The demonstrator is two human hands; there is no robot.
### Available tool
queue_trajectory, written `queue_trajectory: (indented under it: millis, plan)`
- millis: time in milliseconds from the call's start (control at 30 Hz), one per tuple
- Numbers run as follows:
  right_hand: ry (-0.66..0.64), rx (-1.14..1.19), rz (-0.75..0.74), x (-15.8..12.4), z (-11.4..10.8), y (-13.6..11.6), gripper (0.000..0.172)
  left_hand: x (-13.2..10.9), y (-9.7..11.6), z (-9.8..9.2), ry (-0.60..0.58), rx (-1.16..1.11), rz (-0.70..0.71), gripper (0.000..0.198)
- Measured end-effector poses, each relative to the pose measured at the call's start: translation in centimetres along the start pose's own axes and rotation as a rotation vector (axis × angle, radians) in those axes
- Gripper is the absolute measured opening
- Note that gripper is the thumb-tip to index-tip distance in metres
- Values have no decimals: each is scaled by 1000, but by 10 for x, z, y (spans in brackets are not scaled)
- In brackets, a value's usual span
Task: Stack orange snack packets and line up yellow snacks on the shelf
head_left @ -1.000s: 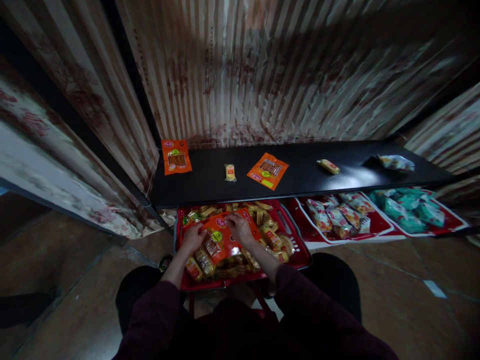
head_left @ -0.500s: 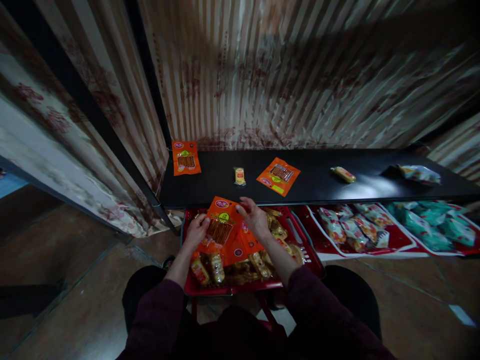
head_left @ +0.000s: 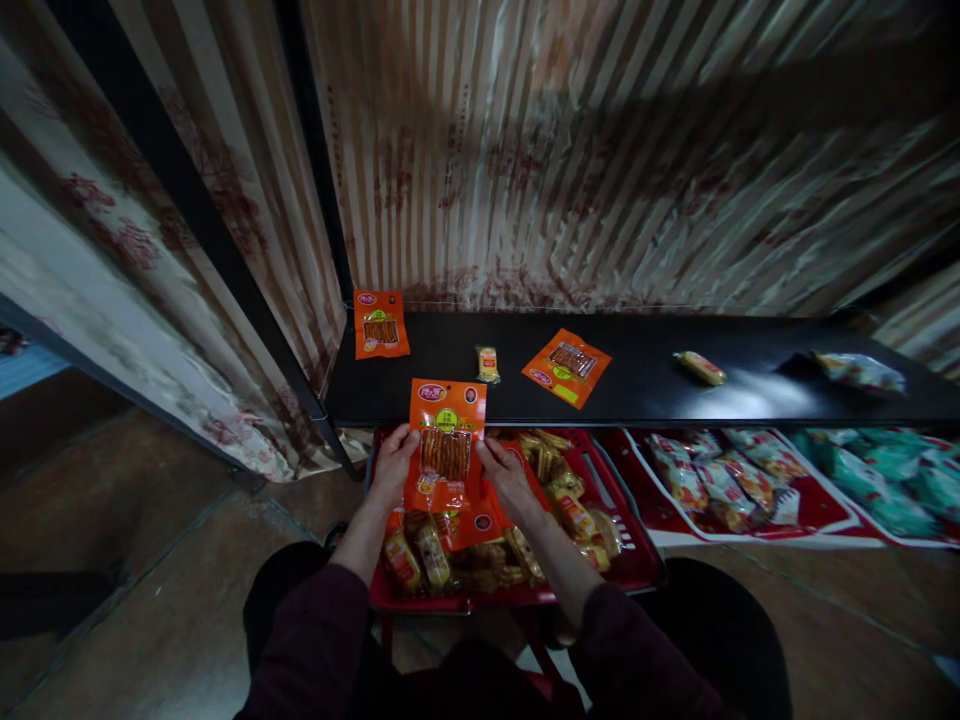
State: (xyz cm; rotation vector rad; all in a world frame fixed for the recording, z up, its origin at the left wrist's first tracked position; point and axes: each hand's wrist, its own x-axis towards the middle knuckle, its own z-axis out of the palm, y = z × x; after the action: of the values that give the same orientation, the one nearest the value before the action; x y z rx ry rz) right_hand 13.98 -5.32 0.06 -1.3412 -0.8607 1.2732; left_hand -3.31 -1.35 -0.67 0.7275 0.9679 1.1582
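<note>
Between my two hands I hold an orange snack packet (head_left: 446, 445) upright by its side edges, its clear window showing brown strips. My left hand (head_left: 395, 466) pinches the left edge, and my right hand (head_left: 508, 478) grips the right edge. Below it, a red basket (head_left: 651, 572) holds more orange packets (head_left: 472, 530) and several small yellow-wrapped snacks (head_left: 433, 556). On the black shelf (head_left: 450, 395) ahead lie an orange packet (head_left: 381, 326) at the left, a small yellow-wrapped snack (head_left: 487, 365), and another orange packet (head_left: 568, 367) turned at an angle.
Farther right on the shelf are another yellow-wrapped snack (head_left: 700, 368) and a pale packet (head_left: 860, 373). Under the shelf stand a red basket of white-and-red packets (head_left: 724, 490) and one of green packets (head_left: 874, 480). A black upright post (head_left: 311, 150) rises at the shelf's left end.
The orange packet has been straightened from a tilt to upright and raised above the basket. My right hand has moved down to its right edge. The view has shifted slightly.
</note>
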Motion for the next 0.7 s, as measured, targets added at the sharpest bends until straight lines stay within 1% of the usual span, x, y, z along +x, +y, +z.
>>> queue_trajectory:
  millis: [133, 267, 333, 433, 533, 700]
  plan:
    - [-25, 102, 52, 1, 3, 5, 41, 5, -5, -2, 9, 19, -5, 31]
    - [8, 152, 26, 2, 5, 2, 39, 12, -8, -3, 79, -52, -70, 37]
    - [4, 142, 6, 1, 7, -4, 39, 15, -6, -2, 84, -63, -88, 37]
    - [8, 115, -20, 2, 9, -13, 39, 19, 1, 0, 11, -85, -89, 34]
    - [48, 137, -43, 7, 9, -18, 36, 22, 10, 2, -53, -145, -99, 32]
    - [55, 139, -38, 22, 7, -25, 33, 26, 19, 8, -162, -207, -146, 37]
